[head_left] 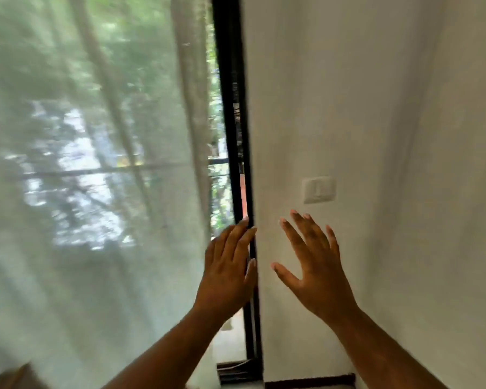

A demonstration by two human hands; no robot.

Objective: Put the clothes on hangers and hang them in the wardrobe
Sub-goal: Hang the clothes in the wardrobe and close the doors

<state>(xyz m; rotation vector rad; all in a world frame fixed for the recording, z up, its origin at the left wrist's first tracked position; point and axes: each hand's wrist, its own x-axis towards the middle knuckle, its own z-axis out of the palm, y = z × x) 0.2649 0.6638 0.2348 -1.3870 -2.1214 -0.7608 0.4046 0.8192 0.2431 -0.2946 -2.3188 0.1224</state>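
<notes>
My left hand (227,265) at 6 o'clock and right hand (312,265) at 5 are splayed and empty, clothes and wardrobe out of view, so I could snag the curtain (96,164) at 9.

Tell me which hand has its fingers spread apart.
The right hand, seen against the white wall below the light switch; the left hand has its fingers together, across the black window frame.
</notes>
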